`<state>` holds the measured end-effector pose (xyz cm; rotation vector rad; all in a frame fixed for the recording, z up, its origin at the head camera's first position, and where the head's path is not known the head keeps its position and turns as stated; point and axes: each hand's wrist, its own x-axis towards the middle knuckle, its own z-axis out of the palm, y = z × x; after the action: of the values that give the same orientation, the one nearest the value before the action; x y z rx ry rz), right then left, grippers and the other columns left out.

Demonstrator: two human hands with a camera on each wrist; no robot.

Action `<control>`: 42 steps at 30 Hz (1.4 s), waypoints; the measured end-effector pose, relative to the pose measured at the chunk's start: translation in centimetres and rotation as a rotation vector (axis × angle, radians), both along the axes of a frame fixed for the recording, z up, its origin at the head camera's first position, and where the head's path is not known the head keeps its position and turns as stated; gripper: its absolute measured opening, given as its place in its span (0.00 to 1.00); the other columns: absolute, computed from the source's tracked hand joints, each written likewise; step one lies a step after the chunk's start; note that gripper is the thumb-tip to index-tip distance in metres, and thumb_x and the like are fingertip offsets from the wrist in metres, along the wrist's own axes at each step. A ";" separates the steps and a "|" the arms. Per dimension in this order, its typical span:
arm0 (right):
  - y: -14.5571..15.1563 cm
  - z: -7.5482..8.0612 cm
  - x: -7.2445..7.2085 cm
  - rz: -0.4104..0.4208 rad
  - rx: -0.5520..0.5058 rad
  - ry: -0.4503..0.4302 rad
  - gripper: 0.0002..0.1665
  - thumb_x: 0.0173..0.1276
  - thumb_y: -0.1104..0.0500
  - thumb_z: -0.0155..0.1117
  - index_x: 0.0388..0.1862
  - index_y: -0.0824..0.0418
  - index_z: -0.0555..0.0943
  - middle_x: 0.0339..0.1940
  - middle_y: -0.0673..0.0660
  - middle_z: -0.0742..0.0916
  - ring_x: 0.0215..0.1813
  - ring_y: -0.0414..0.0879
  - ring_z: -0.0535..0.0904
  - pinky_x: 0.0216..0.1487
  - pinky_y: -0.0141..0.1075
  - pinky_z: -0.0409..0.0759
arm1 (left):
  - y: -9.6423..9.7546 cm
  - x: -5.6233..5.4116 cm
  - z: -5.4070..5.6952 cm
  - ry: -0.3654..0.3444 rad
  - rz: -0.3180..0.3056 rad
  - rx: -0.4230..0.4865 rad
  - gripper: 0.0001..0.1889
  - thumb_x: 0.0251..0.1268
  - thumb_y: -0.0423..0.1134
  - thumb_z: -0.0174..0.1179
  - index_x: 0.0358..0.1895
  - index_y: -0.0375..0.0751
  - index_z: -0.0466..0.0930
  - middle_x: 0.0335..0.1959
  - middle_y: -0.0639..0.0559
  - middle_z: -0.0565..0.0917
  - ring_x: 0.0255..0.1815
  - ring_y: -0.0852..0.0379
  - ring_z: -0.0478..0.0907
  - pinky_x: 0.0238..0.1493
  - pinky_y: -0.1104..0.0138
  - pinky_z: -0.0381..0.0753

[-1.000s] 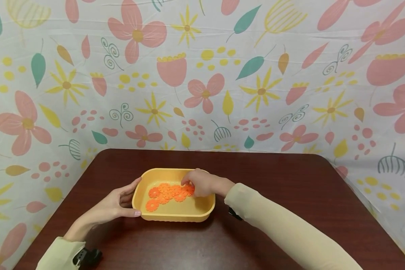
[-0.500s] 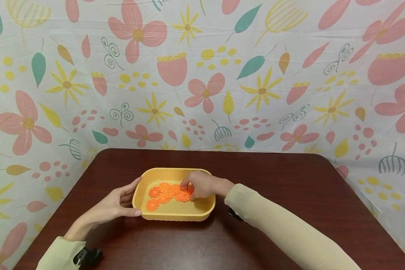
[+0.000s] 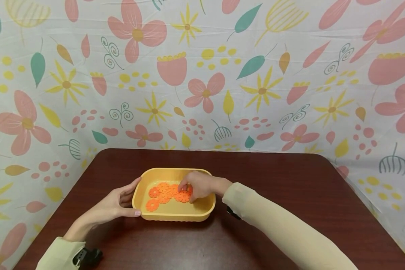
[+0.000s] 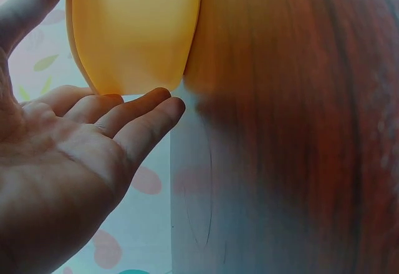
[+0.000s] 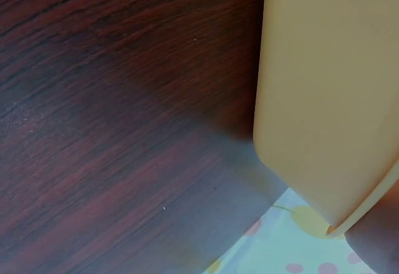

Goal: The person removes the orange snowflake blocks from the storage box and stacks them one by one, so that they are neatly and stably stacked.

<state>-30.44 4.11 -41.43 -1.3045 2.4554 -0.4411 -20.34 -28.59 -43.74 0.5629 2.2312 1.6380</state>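
Observation:
A yellow plastic tray (image 3: 175,217) stands on the table with several orange flower-shaped discs (image 3: 163,193) heaped inside. My left hand (image 3: 113,204) holds its left end, thumb at the near corner and fingers toward the far one; the left wrist view shows the extended fingers (image 4: 140,121) against the tray's outer wall (image 4: 134,37). Reaching over the right wall, my right hand (image 3: 202,184) has its curled fingers and thumb around orange discs at the right of the heap. Its fingertips are partly hidden. The right wrist view shows mostly the tray's outside (image 5: 324,99).
The dark reddish-brown wooden table (image 3: 273,210) reaches out on all sides of the tray. Behind and beside it hangs a white cloth (image 3: 202,48) with printed flowers and leaves. A black strap (image 3: 84,257) sits on the left wrist.
My right hand has shifted slightly left and toward me inside the tray, and discs by its fingers have moved a little. The left hand and the tray stay in place.

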 end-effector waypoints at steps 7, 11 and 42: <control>0.0 -0.1 0.0 0.014 -0.028 -0.024 0.22 0.55 0.69 0.85 0.49 0.56 0.91 0.38 0.47 0.87 0.40 0.44 0.80 0.44 0.30 0.77 | 0.0 0.0 0.0 -0.002 0.006 -0.008 0.55 0.64 0.33 0.75 0.87 0.41 0.45 0.84 0.34 0.53 0.76 0.30 0.65 0.61 0.63 0.81; 0.0 -0.2 0.0 0.039 -0.039 -0.053 0.23 0.53 0.69 0.85 0.48 0.57 0.90 0.37 0.50 0.87 0.39 0.45 0.80 0.42 0.30 0.77 | 0.0 0.1 0.1 -0.008 0.005 -0.004 0.55 0.64 0.33 0.74 0.87 0.41 0.44 0.84 0.34 0.52 0.76 0.29 0.65 0.61 0.63 0.81; 0.5 0.4 0.3 0.057 -0.061 -0.098 0.20 0.57 0.67 0.84 0.49 0.60 0.91 0.37 0.50 0.87 0.40 0.45 0.80 0.43 0.30 0.78 | 0.1 0.2 0.1 -0.012 -0.013 0.012 0.55 0.65 0.32 0.73 0.87 0.40 0.43 0.84 0.31 0.51 0.74 0.28 0.67 0.58 0.62 0.83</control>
<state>-30.17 4.58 -41.03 -1.3402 2.3352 -0.5559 -20.14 -28.49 -43.60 0.5684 2.2058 1.6456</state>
